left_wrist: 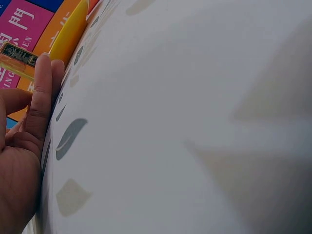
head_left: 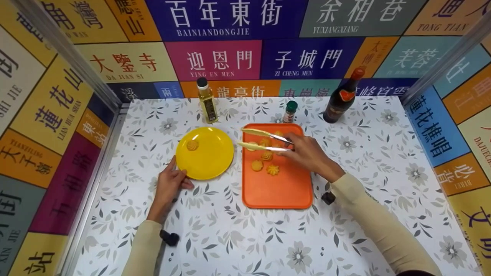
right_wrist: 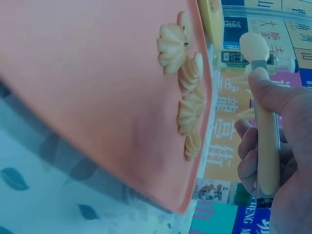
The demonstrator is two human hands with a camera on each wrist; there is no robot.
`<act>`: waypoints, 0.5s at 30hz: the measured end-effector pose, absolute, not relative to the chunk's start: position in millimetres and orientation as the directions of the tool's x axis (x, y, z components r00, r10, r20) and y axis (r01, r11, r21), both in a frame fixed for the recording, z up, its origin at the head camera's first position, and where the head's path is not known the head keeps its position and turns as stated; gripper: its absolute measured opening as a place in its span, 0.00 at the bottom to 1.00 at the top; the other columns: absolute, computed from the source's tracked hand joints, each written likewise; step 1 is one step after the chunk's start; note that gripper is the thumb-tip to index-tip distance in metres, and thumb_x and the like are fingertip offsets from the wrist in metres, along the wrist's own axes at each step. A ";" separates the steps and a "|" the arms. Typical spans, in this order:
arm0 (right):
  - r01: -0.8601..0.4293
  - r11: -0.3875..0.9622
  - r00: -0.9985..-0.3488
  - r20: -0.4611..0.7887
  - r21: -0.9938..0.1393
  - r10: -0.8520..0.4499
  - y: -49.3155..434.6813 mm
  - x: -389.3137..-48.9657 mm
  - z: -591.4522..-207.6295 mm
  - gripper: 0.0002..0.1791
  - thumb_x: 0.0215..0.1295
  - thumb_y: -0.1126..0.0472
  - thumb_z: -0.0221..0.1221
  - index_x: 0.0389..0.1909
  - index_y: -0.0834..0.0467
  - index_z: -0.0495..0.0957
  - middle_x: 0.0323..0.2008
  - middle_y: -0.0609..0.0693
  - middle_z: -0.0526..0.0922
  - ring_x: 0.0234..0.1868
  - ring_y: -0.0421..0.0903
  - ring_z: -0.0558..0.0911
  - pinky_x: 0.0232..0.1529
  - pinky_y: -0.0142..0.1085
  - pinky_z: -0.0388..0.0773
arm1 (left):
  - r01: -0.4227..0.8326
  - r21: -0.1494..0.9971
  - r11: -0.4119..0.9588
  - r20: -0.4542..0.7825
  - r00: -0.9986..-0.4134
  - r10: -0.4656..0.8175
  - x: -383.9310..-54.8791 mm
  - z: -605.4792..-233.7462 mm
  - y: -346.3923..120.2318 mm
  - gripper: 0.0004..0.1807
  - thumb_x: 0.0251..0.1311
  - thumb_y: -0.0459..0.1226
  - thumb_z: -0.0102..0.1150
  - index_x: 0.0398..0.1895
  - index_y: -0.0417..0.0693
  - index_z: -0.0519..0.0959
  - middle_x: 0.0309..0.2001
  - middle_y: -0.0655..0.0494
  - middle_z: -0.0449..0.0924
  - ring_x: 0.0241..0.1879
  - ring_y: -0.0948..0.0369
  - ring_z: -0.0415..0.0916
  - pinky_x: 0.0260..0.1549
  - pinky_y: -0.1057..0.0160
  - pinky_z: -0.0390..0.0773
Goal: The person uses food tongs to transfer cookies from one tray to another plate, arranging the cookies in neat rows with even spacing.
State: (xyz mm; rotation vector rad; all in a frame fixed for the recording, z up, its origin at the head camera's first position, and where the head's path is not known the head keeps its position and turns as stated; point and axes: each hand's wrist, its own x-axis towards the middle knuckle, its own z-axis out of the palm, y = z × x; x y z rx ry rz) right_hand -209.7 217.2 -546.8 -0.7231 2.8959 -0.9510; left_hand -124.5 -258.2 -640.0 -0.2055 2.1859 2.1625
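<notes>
My right hand [head_left: 307, 151] grips a pair of metal tongs [head_left: 278, 138] with pale yellow tips. In the right wrist view, the thumb lies along one arm of the tongs [right_wrist: 267, 151] and the other fingers curl around them. The tong tips are spread apart above an orange tray [head_left: 276, 193], with nothing between them. Several swirled cookies [head_left: 273, 170] lie on the tray, some hidden under the tongs. My left hand [head_left: 170, 186] holds the near-left rim of a yellow plate [head_left: 209, 161], which carries one cookie [head_left: 192, 145]. The left wrist view has the fingertips right at the plate's edge [left_wrist: 70, 31].
Behind the plate stands an oil bottle [head_left: 208, 103]. A small green-capped jar [head_left: 290, 112] is just behind the tray, and a dark red-capped bottle [head_left: 341, 99] stands at the back right. Printed wall panels [head_left: 215, 59] close off the back and sides of the flowered table [head_left: 238, 241].
</notes>
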 end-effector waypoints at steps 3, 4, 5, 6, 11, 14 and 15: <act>-0.425 0.714 -0.893 0.128 -0.556 -0.431 221.3 -208.5 -548.7 0.31 0.70 0.45 0.75 0.63 0.61 0.81 0.39 0.52 0.87 0.32 0.49 0.79 0.34 0.40 0.77 | -0.136 0.991 0.010 -0.135 -0.989 -0.055 -124.7 -640.5 -258.4 0.41 0.82 0.31 0.58 0.90 0.43 0.51 0.32 0.31 0.86 0.25 0.51 0.89 0.32 0.55 0.94; -0.426 0.714 -0.893 0.128 -0.556 -0.432 222.7 -208.2 -549.3 0.31 0.70 0.46 0.75 0.63 0.61 0.81 0.39 0.53 0.87 0.32 0.49 0.79 0.34 0.40 0.77 | -0.137 0.991 0.012 -0.136 -0.989 -0.057 -125.0 -640.7 -258.4 0.40 0.82 0.31 0.58 0.90 0.43 0.51 0.32 0.31 0.86 0.25 0.51 0.89 0.32 0.55 0.94; -0.427 0.713 -0.892 0.129 -0.556 -0.433 224.0 -207.6 -549.5 0.31 0.70 0.46 0.75 0.64 0.62 0.81 0.39 0.53 0.87 0.32 0.49 0.80 0.34 0.40 0.77 | -0.139 0.990 0.017 -0.138 -0.989 -0.056 -125.2 -640.9 -258.5 0.40 0.83 0.31 0.57 0.90 0.43 0.51 0.32 0.31 0.87 0.25 0.51 0.89 0.32 0.56 0.94; -0.427 0.714 -0.892 0.130 -0.555 -0.432 225.3 -206.9 -549.4 0.31 0.70 0.47 0.75 0.64 0.62 0.81 0.40 0.53 0.88 0.32 0.49 0.80 0.34 0.40 0.77 | -0.142 0.990 0.018 -0.141 -0.988 -0.057 -125.4 -641.0 -258.5 0.40 0.83 0.31 0.57 0.91 0.43 0.52 0.32 0.31 0.87 0.26 0.51 0.89 0.32 0.56 0.94; -0.403 0.718 -0.901 0.111 -0.568 -0.418 231.2 -202.8 -548.3 0.29 0.70 0.48 0.75 0.62 0.62 0.82 0.38 0.53 0.87 0.31 0.49 0.79 0.33 0.40 0.77 | -0.157 0.987 0.029 -0.155 -0.986 -0.060 -126.1 -641.3 -258.7 0.40 0.83 0.33 0.57 0.91 0.45 0.52 0.33 0.32 0.87 0.26 0.51 0.89 0.33 0.57 0.94; -0.383 0.725 -0.909 0.091 -0.572 -0.408 234.3 -200.3 -548.2 0.28 0.70 0.48 0.75 0.61 0.60 0.81 0.36 0.52 0.85 0.32 0.50 0.78 0.33 0.40 0.77 | -0.157 0.987 0.030 -0.154 -0.986 -0.063 -126.1 -641.1 -258.7 0.40 0.83 0.33 0.57 0.91 0.44 0.52 0.32 0.32 0.87 0.26 0.51 0.89 0.33 0.56 0.94; -0.377 0.728 -0.911 0.086 -0.573 -0.404 235.6 -199.3 -548.6 0.27 0.70 0.48 0.76 0.61 0.60 0.81 0.36 0.52 0.84 0.32 0.49 0.78 0.33 0.40 0.77 | -0.155 0.987 0.032 -0.153 -0.986 -0.062 -126.1 -641.1 -258.7 0.40 0.83 0.33 0.57 0.91 0.44 0.52 0.32 0.32 0.87 0.25 0.52 0.89 0.33 0.56 0.94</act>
